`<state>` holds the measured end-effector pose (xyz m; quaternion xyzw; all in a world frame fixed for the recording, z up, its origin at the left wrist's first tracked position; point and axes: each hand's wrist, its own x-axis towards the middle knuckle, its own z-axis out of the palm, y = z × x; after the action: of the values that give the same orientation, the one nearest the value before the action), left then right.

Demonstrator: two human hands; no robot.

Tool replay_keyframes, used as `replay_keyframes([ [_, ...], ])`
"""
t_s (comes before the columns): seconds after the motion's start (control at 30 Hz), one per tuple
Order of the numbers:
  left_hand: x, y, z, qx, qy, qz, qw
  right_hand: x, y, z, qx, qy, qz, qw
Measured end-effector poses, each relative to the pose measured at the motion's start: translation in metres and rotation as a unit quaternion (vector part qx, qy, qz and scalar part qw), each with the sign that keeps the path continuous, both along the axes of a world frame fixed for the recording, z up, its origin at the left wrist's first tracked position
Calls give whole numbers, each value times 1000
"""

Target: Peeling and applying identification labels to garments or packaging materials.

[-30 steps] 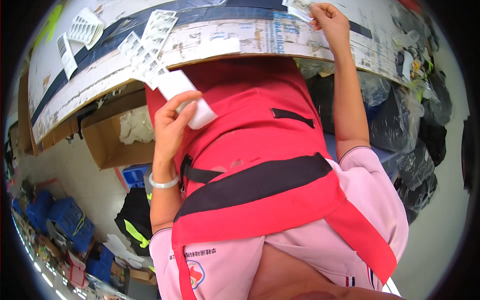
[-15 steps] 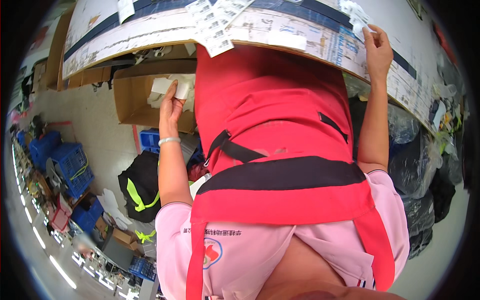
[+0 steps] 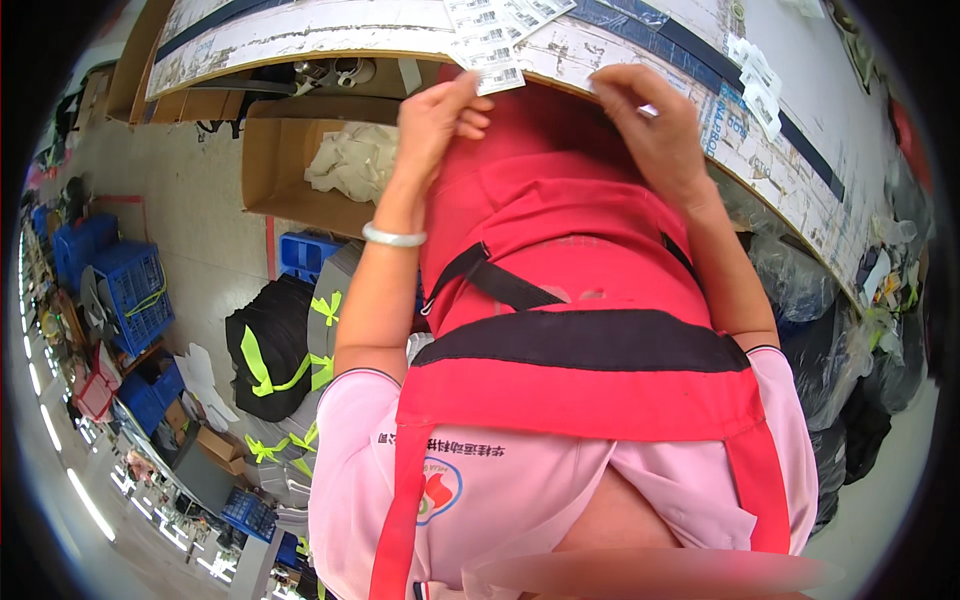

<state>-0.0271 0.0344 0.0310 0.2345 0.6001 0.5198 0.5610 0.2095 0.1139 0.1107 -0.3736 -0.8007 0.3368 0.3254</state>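
A strip of printed white labels [image 3: 485, 45] lies on the worktable and hangs over its near edge. My left hand [image 3: 437, 122], a pale bangle on its wrist, is closed with curled fingers at the strip's lower end; thumb and index seem to pinch its left edge. To the right, over the same table edge, my right hand [image 3: 655, 125] is bent and slightly blurred, thumb and fingers drawn together. A small white bit shows between them, too small to name. White flat pieces [image 3: 762, 90] lie in a cluster on the table beyond this hand.
Below the worktable [image 3: 250, 50], at left, stands an open cardboard box [image 3: 275, 160] with crumpled cream paper [image 3: 350, 160]. Black bundles with yellow-green ties [image 3: 265, 345] and blue crates [image 3: 135, 305] are on the left. Dark plastic bags [image 3: 800, 350] line the right.
My left hand has left the cardboard box and come to the label strip; its white card no longer shows. My right hand has moved left from the white pieces. The view has shifted slightly.
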Motion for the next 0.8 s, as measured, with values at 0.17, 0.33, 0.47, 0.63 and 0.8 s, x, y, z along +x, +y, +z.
replay_keyframes([
  [0.17, 24, 4, 1, 17, -113, 15, 993, -11, -26, -19, -162, 11, 60, 985],
  [0.33, 43, -48, 1, 4, -116, -45, 992, -14, -32, -28, -370, -22, 62, 927],
  [0.47, 55, -49, 8, 42, -157, 29, 986, -14, -33, -35, -378, -32, 139, 915],
  [0.63, 40, -17, 32, 79, -116, 60, 988, -12, -42, -37, -297, -120, 187, 929],
  [0.8, 49, -17, 50, 76, -57, -40, 995, -5, -23, -11, -228, 23, 98, 968],
])
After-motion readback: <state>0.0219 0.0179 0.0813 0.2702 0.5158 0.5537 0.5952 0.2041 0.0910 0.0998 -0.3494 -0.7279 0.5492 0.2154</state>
